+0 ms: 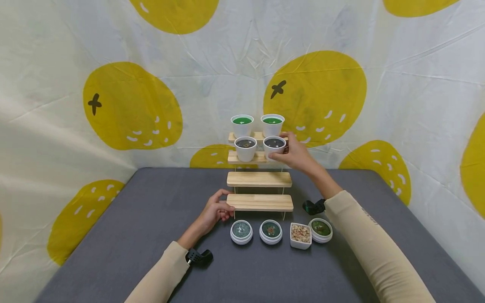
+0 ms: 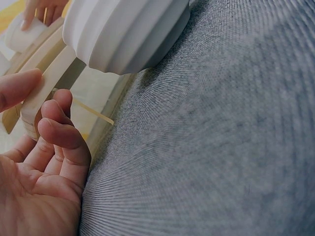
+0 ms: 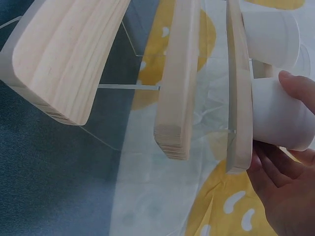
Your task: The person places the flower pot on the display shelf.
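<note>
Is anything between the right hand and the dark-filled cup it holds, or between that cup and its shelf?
Nothing visible is. The right hand grips the white cup with dark filling directly, and its base appears to meet the second wooden shelf from the top.

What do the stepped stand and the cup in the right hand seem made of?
Stepped stand: smooth, pale wood, by the grain lines along its boards; its thin struts could be metal or plastic.
Held cup: probably plastic or ceramic, from its smooth, fairly matte white wall, but the look doesn't settle which.
</note>
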A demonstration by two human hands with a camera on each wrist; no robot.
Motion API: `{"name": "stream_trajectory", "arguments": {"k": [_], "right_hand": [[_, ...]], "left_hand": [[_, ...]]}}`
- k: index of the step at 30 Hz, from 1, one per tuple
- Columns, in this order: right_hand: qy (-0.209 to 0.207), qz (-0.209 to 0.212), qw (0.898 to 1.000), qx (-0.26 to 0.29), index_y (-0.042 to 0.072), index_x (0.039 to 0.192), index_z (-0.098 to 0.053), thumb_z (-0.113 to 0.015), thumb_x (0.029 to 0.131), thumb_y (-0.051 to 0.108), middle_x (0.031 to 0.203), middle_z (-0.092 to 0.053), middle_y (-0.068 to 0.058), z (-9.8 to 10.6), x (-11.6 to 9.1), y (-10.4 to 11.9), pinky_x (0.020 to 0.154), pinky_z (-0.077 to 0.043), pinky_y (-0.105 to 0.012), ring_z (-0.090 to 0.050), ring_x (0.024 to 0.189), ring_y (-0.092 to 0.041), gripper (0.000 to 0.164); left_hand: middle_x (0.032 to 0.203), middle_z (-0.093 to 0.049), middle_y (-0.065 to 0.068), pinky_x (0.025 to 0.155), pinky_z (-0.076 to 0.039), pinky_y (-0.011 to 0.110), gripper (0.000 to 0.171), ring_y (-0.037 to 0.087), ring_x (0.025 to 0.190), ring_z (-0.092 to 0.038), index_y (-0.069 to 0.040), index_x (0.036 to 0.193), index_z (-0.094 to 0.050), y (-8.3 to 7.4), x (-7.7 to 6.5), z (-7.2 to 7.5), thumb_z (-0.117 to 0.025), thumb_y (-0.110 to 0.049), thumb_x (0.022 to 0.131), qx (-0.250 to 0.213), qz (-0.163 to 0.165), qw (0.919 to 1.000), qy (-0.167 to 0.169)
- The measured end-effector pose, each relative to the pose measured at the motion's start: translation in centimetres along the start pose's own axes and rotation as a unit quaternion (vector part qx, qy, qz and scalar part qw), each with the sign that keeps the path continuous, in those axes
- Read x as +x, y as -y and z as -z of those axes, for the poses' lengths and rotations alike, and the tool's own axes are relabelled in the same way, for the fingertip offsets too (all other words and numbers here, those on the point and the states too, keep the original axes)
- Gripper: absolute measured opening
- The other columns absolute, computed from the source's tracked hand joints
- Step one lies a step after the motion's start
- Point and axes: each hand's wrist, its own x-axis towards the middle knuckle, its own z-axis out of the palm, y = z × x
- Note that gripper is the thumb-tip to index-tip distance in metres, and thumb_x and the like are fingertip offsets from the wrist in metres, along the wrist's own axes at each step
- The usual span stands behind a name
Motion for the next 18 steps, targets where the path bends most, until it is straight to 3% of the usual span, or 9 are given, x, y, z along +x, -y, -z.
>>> {"name": "stream_trajectory", "arguments": {"k": [6,11,14,18], "right_hand": [[0.012,-0.021,1.000,0.018,0.002,0.157,-0.019,-0.080,0.090,0.030,0.138,-0.057,-0.027,0.6,-0.9,0.2,0.104,-0.051,-0.052,-0.060,0.126,-0.042,0.094],[0.006,-0.032,0.999,0.041,0.000,0.158,-0.016,-0.077,0.093,0.023,0.143,-0.053,-0.031,1.6,-2.9,-0.1,0.109,-0.047,-0.058,-0.055,0.134,-0.047,0.091],[0.010,-0.005,0.999,0.038,0.000,0.155,-0.020,-0.076,0.094,0.021,0.142,-0.053,-0.032,2.0,-5.0,-0.5,0.108,-0.048,-0.059,-0.056,0.131,-0.048,0.086],[0.044,0.051,0.997,0.026,0.002,0.153,-0.029,-0.075,0.095,0.020,0.138,-0.057,-0.027,2.5,-8.4,-1.2,0.103,-0.051,-0.060,-0.061,0.126,-0.045,0.076]], "left_hand": [[0.067,-0.066,0.002,0.050,-0.043,0.022,0.048,0.010,0.053,-0.053,-0.006,0.130,-0.045,0.1,0.0,0.1,-0.064,0.000,0.086,-0.006,-0.003,1.0000,0.005],[0.066,-0.066,0.001,0.050,-0.043,0.022,0.048,0.010,0.053,-0.053,-0.008,0.129,-0.046,0.1,0.0,0.0,-0.064,-0.001,0.085,-0.008,-0.005,0.9999,0.006],[0.066,-0.066,0.001,0.049,-0.043,0.023,0.048,0.011,0.053,-0.053,-0.008,0.129,-0.046,0.0,0.0,0.1,-0.064,-0.002,0.085,-0.008,-0.003,1.0000,0.004],[0.066,-0.066,0.002,0.049,-0.043,0.023,0.050,0.012,0.053,-0.053,-0.007,0.130,-0.045,0.1,0.0,0.2,-0.064,-0.002,0.084,-0.005,-0.001,1.0000,0.001]]}}
